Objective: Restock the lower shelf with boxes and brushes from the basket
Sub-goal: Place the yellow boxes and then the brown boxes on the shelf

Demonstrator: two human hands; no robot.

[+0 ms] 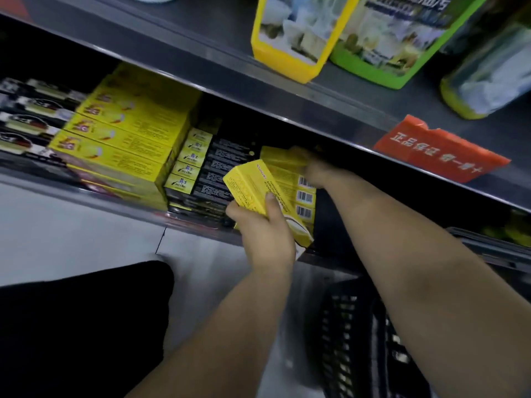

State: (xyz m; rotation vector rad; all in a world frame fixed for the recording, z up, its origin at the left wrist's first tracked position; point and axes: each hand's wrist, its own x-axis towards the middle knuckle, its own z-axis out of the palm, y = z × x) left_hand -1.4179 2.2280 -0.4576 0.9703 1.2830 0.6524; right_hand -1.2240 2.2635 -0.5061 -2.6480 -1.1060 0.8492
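Gripping a yellow box from below, the left hand has its thumb laid along the box's upper face and its fingers curled round the underside, holding it tilted just in front of the lower shelf near that shelf's front edge. Beyond it, the right hand reaches under the upper shelf and rests on top of a stack of matching yellow boxes whose barcoded ends face outward; the hand is blurred and its fingers are partly hidden by the shelf lip, so I cannot tell whether it pinches the top box or only presses on it. Just beside that stack, toward the shelf's middle, sit black boxes with small yellow end labels, and next to them, further left, a taller pile of large yellow boxes. At the shelf's far left end lie dark packages, too blurred to identify. A black basket stands on the floor below the right forearm, its contents hard to make out. On the upper shelf stand a yellow package and a green package, with a red tag hanging from its front edge.
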